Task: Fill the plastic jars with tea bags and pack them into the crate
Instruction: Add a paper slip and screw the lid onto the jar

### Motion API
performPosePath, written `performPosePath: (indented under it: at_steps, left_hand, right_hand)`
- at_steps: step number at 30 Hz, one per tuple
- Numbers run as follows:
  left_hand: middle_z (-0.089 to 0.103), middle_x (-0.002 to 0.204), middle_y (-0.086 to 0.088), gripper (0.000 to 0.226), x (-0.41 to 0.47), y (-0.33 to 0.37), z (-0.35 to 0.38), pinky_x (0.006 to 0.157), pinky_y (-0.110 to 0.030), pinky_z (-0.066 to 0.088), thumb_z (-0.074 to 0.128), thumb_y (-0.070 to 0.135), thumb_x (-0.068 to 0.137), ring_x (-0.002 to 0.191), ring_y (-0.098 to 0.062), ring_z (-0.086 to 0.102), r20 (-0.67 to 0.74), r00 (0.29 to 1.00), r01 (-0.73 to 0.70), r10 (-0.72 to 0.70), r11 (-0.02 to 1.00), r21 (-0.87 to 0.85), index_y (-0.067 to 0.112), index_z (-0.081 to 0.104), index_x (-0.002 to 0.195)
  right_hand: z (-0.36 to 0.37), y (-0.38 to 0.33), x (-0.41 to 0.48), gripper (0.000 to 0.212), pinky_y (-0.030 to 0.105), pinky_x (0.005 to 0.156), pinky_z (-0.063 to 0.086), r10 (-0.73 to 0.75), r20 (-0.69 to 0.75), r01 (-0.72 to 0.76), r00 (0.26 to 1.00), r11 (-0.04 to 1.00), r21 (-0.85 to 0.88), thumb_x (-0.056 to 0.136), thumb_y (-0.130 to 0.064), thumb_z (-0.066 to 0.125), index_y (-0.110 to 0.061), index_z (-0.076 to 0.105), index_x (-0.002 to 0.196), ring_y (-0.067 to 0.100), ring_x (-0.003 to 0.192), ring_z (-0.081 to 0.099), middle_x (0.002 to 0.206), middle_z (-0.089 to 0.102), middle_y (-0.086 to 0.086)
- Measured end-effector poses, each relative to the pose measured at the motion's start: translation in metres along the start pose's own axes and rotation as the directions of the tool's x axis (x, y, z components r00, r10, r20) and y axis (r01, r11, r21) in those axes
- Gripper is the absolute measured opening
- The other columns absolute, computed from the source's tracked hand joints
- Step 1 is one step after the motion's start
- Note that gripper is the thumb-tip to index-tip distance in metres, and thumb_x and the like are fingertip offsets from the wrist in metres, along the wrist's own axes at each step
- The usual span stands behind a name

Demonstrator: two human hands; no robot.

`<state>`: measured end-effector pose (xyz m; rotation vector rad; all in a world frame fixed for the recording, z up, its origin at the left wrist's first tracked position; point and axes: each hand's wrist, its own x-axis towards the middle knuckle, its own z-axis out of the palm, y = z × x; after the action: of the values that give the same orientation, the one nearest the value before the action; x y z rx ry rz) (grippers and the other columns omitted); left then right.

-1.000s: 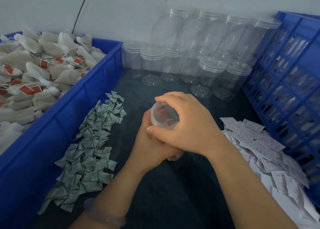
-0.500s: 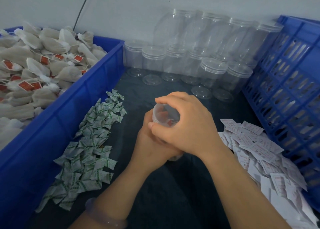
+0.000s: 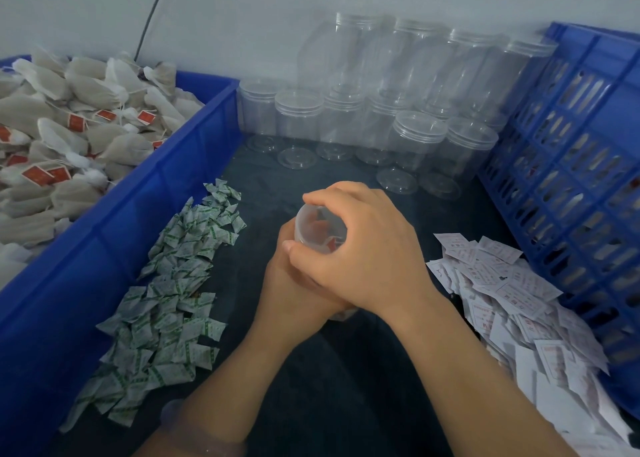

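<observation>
jar (image 3: 315, 226): was above middle of desk (image 3: 346, 387), red tags visible inside | left hand (image 3: 294, 294): fingers curled round the jar body, gripping it | right hand (image 3: 367, 255): fingers curled over the jar top, gripping it | tea bags (image 3: 52, 127): in blue bin (image 3: 145, 207), left | crate (image 3: 571, 179): right | empty jars (image 3: 381, 110): far, between bin and crate

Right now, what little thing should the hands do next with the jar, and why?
Probably twist the clear plastic jar closed. The right hand curls over its top, the left hand grips its body, and red tea-bag tags already show inside.
</observation>
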<state>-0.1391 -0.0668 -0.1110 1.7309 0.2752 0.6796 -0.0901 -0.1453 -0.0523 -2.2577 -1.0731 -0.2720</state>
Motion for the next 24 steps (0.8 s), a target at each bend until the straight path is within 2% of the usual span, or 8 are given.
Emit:
performPosePath:
  at_steps: [8, 11, 13, 16, 18, 20, 22, 24]
  left_hand:
    - [0.066, 0.088, 0.009, 0.041, -0.001, 0.0, 0.0, 0.05, -0.011, 0.05, 0.066, 0.034, 0.065, 0.064, 0.006, 0.063, 0.01, 1.0, -0.023, 0.024, 0.995, -0.097, 0.018, 0.056, 0.102]
    - [0.063, 0.078, -0.003, 0.021, 0.002, 0.005, -0.002, 0.044, -0.017, 0.049, 0.062, 0.024, 0.072, 0.06, -0.005, 0.062, 0.047, 0.993, -0.105, 0.109, 0.991, -0.087, 0.017, 0.056, 0.091]
    - [0.065, 0.079, -0.002, 0.013, 0.004, 0.008, -0.003, 0.044, -0.026, 0.05, 0.06, 0.02, 0.077, 0.062, -0.014, 0.064, 0.074, 0.982, -0.168, 0.173, 0.984, -0.06, 0.025, 0.061, 0.088]
    - [0.07, 0.091, 0.012, 0.022, 0.006, 0.0, -0.005, 0.066, -0.015, 0.053, 0.064, 0.027, 0.078, 0.082, -0.003, 0.068, 0.06, 0.983, -0.166, 0.174, 0.98, -0.114, 0.036, 0.065, 0.098]
    - [0.069, 0.105, 0.004, 0.038, 0.008, -0.007, -0.007, 0.084, -0.029, 0.055, 0.068, 0.034, 0.077, 0.097, -0.008, 0.066, 0.074, 0.99, -0.107, 0.117, 0.985, -0.132, 0.022, 0.062, 0.112]
    - [0.068, 0.108, 0.0, 0.04, 0.004, -0.005, -0.007, 0.088, -0.037, 0.054, 0.07, 0.029, 0.079, 0.101, -0.012, 0.065, 0.11, 0.985, -0.122, 0.133, 0.987, -0.102, 0.016, 0.061, 0.115]
    - [0.07, 0.101, 0.012, 0.032, -0.004, 0.007, -0.004, 0.078, -0.017, 0.054, 0.068, 0.026, 0.077, 0.094, -0.002, 0.066, 0.103, 0.98, -0.159, 0.172, 0.98, -0.123, 0.036, 0.065, 0.107]
    - [0.067, 0.098, 0.028, 0.035, -0.013, 0.022, 0.0, 0.072, -0.005, 0.048, 0.066, 0.034, 0.071, 0.091, 0.008, 0.064, 0.095, 0.981, -0.154, 0.171, 0.973, -0.17, 0.054, 0.062, 0.099]
  right_hand:
    - [0.008, -0.003, -0.002, 0.049, 0.025, 0.081, 0.033, 0.038, -0.119, -0.034, 0.992, 0.999, 0.039, 0.064, -0.056, 0.07, -0.033, 0.068, 0.107, 0.013, 0.109, 0.054, 0.119, 0.06, -0.015]
    - [0.015, -0.001, -0.005, 0.04, 0.022, 0.08, 0.035, 0.05, -0.264, -0.026, 0.963, 0.995, 0.094, 0.062, -0.052, 0.076, -0.026, 0.072, 0.092, 0.017, 0.108, 0.056, 0.117, 0.062, -0.009]
    - [0.021, 0.0, -0.012, 0.043, 0.011, 0.085, 0.033, 0.09, -0.33, -0.026, 0.94, 0.98, 0.195, 0.06, -0.055, 0.074, -0.024, 0.073, 0.089, 0.015, 0.112, 0.053, 0.124, 0.058, -0.005]
    - [0.029, 0.006, -0.027, 0.052, -0.005, 0.092, 0.022, 0.131, -0.271, -0.033, 0.954, 0.941, 0.338, 0.06, -0.056, 0.074, -0.031, 0.068, 0.104, -0.006, 0.118, 0.036, 0.143, 0.038, 0.002]
    - [0.028, 0.008, -0.036, 0.059, -0.007, 0.092, 0.021, 0.131, -0.222, -0.043, 0.966, 0.931, 0.363, 0.061, -0.053, 0.076, -0.039, 0.056, 0.114, -0.01, 0.121, 0.032, 0.147, 0.03, 0.0]
    - [0.026, 0.007, -0.042, 0.064, -0.006, 0.09, 0.024, 0.146, -0.219, -0.054, 0.965, 0.924, 0.378, 0.06, -0.054, 0.075, -0.04, 0.05, 0.117, -0.016, 0.119, 0.033, 0.141, 0.032, -0.004]
    - [0.023, 0.007, -0.047, 0.072, -0.004, 0.088, 0.028, 0.194, -0.241, -0.078, 0.951, 0.904, 0.421, 0.057, -0.051, 0.078, -0.043, 0.047, 0.121, -0.017, 0.116, 0.036, 0.13, 0.041, -0.011]
    - [0.015, 0.003, -0.056, 0.082, -0.003, 0.088, 0.029, 0.252, -0.221, -0.126, 0.942, 0.876, 0.465, 0.052, -0.049, 0.082, -0.058, 0.036, 0.12, -0.016, 0.117, 0.038, 0.124, 0.041, -0.026]
